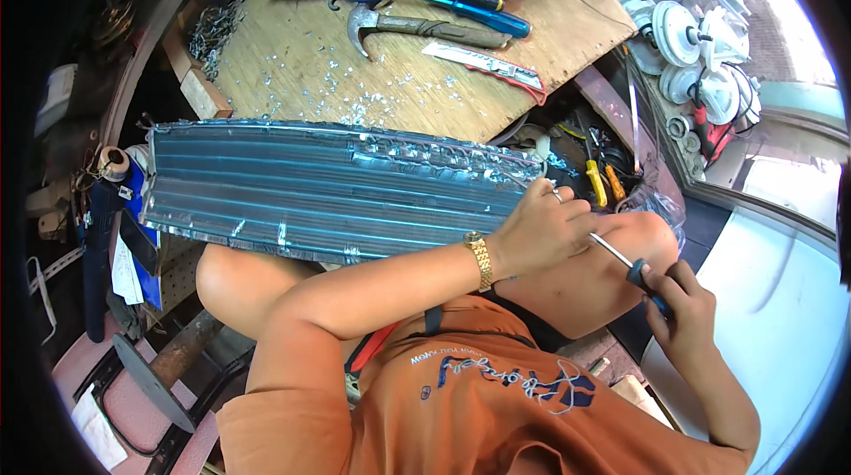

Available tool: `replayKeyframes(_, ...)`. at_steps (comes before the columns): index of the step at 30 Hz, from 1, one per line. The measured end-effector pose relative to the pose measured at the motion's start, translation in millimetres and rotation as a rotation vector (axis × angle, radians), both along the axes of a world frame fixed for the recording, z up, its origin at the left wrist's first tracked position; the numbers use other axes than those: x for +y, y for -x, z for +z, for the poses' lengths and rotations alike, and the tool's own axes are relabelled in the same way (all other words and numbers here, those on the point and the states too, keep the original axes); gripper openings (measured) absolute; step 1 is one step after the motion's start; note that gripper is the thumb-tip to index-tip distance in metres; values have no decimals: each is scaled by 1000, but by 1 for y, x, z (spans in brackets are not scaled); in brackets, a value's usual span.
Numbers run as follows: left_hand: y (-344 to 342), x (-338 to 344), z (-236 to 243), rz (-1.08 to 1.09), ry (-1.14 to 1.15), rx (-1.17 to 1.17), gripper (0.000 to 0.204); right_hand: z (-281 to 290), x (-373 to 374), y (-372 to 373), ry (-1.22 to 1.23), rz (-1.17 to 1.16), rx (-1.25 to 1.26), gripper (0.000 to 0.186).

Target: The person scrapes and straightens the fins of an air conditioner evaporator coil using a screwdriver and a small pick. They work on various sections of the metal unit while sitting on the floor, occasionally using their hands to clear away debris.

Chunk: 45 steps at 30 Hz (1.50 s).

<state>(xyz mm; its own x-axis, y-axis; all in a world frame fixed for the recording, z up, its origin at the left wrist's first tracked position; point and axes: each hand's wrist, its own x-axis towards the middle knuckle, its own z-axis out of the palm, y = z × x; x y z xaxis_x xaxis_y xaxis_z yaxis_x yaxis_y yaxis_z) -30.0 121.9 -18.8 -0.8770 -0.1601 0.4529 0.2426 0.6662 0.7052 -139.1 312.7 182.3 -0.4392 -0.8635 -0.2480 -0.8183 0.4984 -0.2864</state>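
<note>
Crosswise, a long silvery finned panel (328,178) lies over the lap, between torso and wooden bench (292,36). By its right end the left hand (545,229) is curled; whether it grips anything, I cannot tell. Farther right, the right hand (681,302) grasps a screwdriver (614,252), shaft pointing leftward.

Daylit from the right, darker toward the left.
Fitted at upper centre with a pale plywood work surface (589,14). Bounded at upper right by a bright window (784,178), partly washed out by glare. Faced beneath the window with a smooth white panel (745,307), reflecting the light. Finished at lower left with a pink surface (137,400), not identifiable as floor or furniture.
</note>
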Motion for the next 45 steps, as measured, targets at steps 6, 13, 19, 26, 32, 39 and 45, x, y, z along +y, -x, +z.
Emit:
replayKeyframes(6, -1, -21, 16, -202, 41, -198, 31, 6, 5, 8, 38, -8, -116, 47)
replayKeyframes(13, -30, -127, 41, 214, 330, -349, 84, 16, 40, 2, 66, -86, -77, 55)
replayKeyframes(19, -54, -134, 24, 160, 507, -396, 70, -14, 48, -18, 177, -133, -236, 55)
replayKeyframes(26, -46, -131, 15, 202, 517, -420, 74, -25, 49, -33, 146, -137, -216, 55)
replayKeyframes(32, -44, -132, 14, 240, 497, -463, 75, -24, 44, -28, 134, -96, -165, 56)
replayKeyframes(39, -43, -132, 9, 268, 486, -409, 72, -25, 44, -31, 147, -91, -161, 58)
replayKeyframes(45, -42, -133, 8, 258, 466, -419, 70, -27, 39, -37, 117, -125, -172, 59)
